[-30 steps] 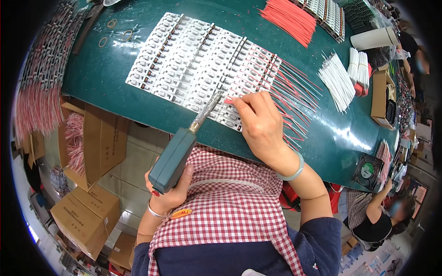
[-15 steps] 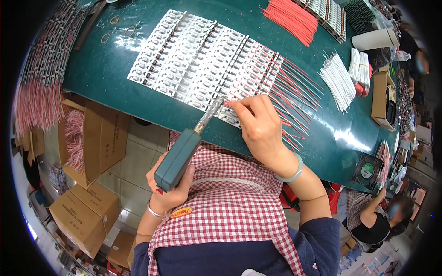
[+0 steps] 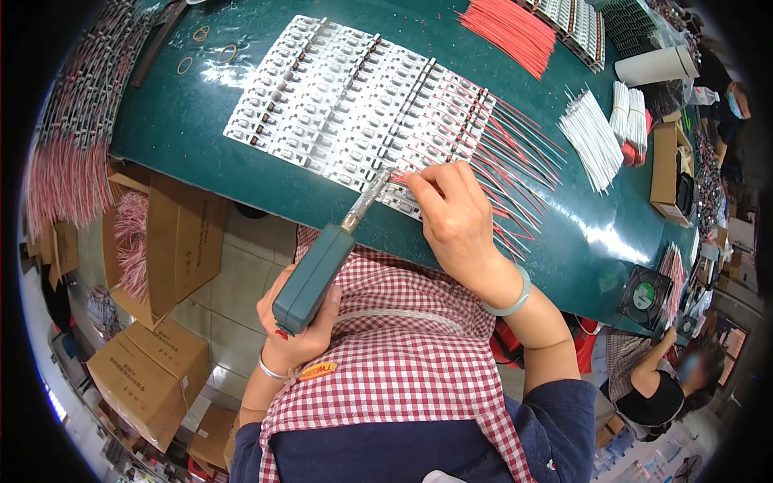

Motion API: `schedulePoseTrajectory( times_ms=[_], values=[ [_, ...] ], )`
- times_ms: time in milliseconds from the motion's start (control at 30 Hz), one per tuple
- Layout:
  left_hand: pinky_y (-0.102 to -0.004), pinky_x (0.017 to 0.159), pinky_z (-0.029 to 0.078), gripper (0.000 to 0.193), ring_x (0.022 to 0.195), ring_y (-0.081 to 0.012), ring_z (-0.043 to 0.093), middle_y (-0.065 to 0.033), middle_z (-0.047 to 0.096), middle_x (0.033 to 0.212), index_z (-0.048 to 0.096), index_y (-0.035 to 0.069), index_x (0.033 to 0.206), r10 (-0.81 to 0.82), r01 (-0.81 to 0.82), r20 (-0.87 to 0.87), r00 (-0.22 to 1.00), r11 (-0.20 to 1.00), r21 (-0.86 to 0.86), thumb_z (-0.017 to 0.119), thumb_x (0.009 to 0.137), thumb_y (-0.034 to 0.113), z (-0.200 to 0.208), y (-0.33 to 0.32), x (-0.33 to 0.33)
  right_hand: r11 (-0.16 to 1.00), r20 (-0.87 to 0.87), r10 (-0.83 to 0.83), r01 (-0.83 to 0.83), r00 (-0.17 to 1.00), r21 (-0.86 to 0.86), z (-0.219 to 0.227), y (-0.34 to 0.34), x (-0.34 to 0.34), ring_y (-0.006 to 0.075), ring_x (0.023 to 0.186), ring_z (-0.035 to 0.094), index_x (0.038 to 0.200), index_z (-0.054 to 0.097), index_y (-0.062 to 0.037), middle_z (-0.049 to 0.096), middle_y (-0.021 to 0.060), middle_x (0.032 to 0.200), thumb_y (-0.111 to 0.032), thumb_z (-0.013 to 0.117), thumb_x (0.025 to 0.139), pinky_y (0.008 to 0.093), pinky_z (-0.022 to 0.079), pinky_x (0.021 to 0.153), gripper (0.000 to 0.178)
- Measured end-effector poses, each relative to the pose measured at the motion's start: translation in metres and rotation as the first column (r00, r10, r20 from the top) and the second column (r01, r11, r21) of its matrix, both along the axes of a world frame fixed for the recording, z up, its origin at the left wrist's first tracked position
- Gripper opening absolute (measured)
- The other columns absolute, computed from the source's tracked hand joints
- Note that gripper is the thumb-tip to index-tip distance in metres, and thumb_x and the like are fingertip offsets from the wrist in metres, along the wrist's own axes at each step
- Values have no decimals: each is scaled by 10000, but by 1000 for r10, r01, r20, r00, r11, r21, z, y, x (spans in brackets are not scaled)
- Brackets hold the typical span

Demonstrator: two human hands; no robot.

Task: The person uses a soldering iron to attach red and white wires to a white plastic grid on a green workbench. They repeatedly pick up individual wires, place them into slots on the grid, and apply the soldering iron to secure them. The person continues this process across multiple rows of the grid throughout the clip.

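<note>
My left hand [image 3: 299, 344] is wrapped round the dark green handle of a soldering gun [image 3: 316, 272]. The gun's metal tip meets the near edge of a panel of white circuit boards [image 3: 338, 121], next to the ends of some red wires [image 3: 398, 178]. Beside that tip my right hand [image 3: 459, 221] is closed, thumb and fingertips pinching the red wires against the panel. From the panel's right side a row of red and white wires [image 3: 515, 165] fans out over the green table [image 3: 282, 191]. Just what joins under the tip is too small to see.
Loose red wires [image 3: 511, 36] and white wires [image 3: 592, 141] lie farther back and to the right. Bundled wired boards [image 3: 68, 153] hang at the left, above cardboard boxes [image 3: 149, 374]. A small fan [image 3: 644, 296] stands near the right edge; a co-worker [image 3: 664, 382] sits beyond.
The soldering gun and my right hand have shifted very slightly at the panel's near edge. Both grips look the same.
</note>
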State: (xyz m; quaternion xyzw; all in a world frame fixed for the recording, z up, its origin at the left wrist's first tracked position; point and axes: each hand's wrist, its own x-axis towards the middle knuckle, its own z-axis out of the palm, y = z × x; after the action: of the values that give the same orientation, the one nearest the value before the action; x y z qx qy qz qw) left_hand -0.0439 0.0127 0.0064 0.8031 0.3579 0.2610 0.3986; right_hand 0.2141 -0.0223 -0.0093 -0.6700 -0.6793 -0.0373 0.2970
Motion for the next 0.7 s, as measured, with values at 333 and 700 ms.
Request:
schedulePoseTrajectory(
  times_ms=[333,700],
  values=[
    [-317,731,579,275,795,-273,726,-189,712,971,696,-68,997,7,-7,3,1000,1000,-19,782,744,-4,4,0,0,1000,-1,-4,4,1000,14,-3,0,0,249,798,533,997,684,38,575,97,881,54,659,675,335,479,651,323],
    [-318,687,570,237,770,-276,719,-186,708,958,697,-56,962,7,-7,-22,1000,1000,3,775,742,-11,1,0,4,1000,27,-21,21,999,12,-2,1,-1,242,792,538,976,689,34,572,90,866,39,668,693,326,485,626,284]
  ],
)
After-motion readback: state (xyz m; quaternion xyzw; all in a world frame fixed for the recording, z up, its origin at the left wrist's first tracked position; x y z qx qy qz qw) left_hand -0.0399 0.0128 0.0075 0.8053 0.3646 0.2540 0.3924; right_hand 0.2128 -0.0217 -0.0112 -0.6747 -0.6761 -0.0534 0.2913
